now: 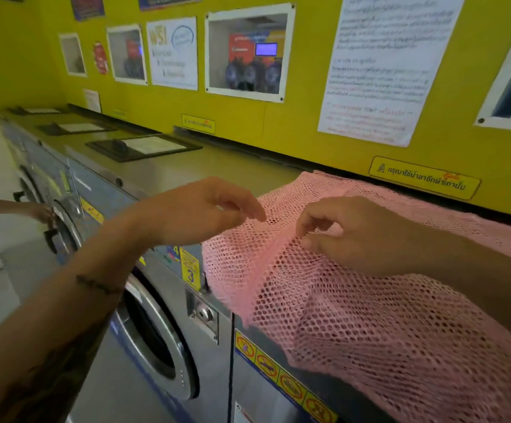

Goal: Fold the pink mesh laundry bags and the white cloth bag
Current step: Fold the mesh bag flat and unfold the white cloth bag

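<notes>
Our right hand (349, 236) pinches a ridge of the pink mesh laundry bag (370, 315), which drapes over the steel washing machine top (217, 169) and down its front. Our left hand (205, 209) hovers open beside it; we should catch the near edge and pull taut before creasing. Yellow wall (278, 123) with posters behind.
</notes>
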`<state>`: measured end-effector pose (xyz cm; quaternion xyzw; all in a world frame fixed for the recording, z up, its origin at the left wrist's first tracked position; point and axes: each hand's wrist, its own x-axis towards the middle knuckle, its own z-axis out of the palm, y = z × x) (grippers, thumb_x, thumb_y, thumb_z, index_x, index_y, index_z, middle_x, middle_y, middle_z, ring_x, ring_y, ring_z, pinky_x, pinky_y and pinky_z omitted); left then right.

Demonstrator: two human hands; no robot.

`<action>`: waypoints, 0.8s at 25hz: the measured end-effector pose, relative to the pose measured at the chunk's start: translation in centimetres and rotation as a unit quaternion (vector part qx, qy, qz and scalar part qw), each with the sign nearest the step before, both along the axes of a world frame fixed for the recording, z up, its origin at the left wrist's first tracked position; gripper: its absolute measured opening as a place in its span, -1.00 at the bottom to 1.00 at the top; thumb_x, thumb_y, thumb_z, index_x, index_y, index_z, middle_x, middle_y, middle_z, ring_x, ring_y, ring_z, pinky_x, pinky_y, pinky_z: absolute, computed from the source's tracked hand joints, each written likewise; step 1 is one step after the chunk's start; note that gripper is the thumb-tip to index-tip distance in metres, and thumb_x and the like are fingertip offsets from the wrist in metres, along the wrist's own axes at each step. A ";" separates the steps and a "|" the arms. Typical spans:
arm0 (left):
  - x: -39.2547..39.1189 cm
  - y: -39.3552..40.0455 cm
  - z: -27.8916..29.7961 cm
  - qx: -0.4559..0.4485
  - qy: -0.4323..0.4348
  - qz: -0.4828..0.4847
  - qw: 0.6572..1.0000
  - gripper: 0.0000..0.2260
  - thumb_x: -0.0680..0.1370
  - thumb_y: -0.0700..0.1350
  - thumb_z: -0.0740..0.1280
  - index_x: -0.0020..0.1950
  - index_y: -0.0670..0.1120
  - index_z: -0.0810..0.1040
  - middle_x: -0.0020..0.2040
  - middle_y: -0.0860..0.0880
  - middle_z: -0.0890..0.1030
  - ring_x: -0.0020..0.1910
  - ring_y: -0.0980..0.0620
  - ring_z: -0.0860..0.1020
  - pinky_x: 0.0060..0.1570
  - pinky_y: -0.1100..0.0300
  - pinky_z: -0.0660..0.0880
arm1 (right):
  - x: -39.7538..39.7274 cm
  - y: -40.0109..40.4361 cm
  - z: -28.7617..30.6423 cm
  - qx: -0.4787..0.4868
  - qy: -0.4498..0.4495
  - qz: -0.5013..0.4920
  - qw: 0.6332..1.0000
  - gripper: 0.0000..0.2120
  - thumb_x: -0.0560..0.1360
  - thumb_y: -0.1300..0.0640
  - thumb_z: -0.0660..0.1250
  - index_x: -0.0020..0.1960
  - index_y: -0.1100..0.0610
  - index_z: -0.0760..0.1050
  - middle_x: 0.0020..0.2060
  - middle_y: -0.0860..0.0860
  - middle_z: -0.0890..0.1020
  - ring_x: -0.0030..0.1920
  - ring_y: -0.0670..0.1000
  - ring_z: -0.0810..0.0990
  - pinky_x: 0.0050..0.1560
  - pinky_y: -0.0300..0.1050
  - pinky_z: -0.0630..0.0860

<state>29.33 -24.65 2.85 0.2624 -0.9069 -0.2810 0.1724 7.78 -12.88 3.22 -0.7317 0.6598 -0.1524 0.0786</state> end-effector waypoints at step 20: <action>-15.1 -3.1 1.2 -0.196 0.053 -0.069 0.977 -0.82 0.54 -0.15 0.31 -0.03 0.14 0.60 0.01 0.16 0.64 0.00 0.20 0.58 0.10 0.13 0.51 | -13.1 8.6 -1.2 0.038 0.004 -0.173 0.984 -0.43 0.52 -0.30 0.07 0.49 -0.16 0.23 0.50 -0.21 0.24 0.40 -0.25 0.19 0.40 -0.21 0.12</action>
